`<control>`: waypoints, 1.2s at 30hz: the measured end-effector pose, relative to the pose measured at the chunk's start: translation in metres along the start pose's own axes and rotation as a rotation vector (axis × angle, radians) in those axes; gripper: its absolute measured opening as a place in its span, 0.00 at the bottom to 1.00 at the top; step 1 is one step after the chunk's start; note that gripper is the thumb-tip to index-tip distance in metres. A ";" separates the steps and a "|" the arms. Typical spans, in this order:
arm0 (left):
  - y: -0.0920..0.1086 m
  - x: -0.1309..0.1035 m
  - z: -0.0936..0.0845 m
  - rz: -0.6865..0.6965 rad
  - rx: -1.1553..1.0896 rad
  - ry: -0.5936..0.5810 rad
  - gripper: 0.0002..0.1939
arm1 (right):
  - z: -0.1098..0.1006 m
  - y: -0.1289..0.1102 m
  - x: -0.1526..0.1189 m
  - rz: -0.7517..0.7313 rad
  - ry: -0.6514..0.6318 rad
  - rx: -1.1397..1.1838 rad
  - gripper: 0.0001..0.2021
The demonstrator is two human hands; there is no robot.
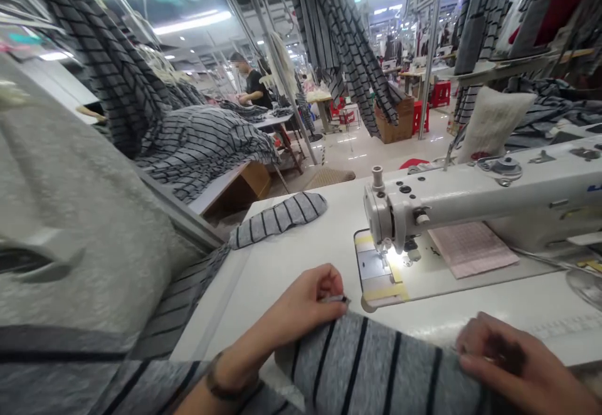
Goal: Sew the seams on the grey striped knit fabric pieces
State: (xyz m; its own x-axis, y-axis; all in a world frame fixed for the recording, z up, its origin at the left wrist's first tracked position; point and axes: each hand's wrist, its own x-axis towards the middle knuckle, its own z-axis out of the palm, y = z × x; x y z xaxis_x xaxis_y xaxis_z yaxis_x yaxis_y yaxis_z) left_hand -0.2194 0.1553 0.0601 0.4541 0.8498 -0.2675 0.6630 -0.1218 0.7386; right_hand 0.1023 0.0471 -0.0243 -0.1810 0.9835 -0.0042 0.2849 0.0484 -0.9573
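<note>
Grey fabric with black stripes (pixel 376 365) is stretched between my two hands at the front of the white sewing table. My left hand (pixel 313 299) pinches its upper left corner, just left of the machine's needle plate. The right edge of the cloth is gripped by my right hand (pixel 503 358), which is closed and slightly blurred; something dark shows within its fingers. Beyond them stands a white sewing machine (pixel 451 199), its lamp lighting the needle area. Another striped piece (pixel 279 217) lies on the table's far left part.
A pink cloth (pixel 473 249) lies under the machine arm. Striped fabric (pixel 202 142) is heaped on a table at the left, and more hangs overhead. A person in black (pixel 256 86) works in the background. A white cushion-like bag (pixel 493 120) stands behind the machine.
</note>
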 end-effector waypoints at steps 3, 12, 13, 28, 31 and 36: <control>-0.018 0.053 0.026 0.078 0.237 0.075 0.06 | 0.009 0.004 0.021 0.096 0.087 -0.209 0.15; -0.044 0.041 0.078 0.478 0.888 0.367 0.17 | -0.004 0.016 0.053 0.037 -0.007 -0.527 0.09; -0.045 0.037 0.084 0.509 0.966 0.414 0.19 | -0.013 0.016 0.059 0.028 -0.026 -0.551 0.09; -0.020 0.083 0.120 0.538 0.902 0.691 0.16 | -0.088 0.031 0.131 -0.174 0.193 -1.262 0.09; -0.024 0.085 0.121 0.525 0.898 0.673 0.14 | -0.085 0.038 0.132 -0.160 0.249 -1.290 0.10; -0.022 0.085 0.119 0.515 0.903 0.691 0.15 | -0.083 0.040 0.131 -0.154 0.292 -1.303 0.13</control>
State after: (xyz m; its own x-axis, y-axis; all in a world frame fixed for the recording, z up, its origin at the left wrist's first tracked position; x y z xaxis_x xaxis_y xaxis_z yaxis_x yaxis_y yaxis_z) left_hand -0.1245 0.1697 -0.0525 0.5557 0.6570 0.5094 0.7968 -0.5958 -0.1007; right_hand 0.1683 0.1922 -0.0391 -0.1332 0.9460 0.2955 0.9910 0.1305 0.0287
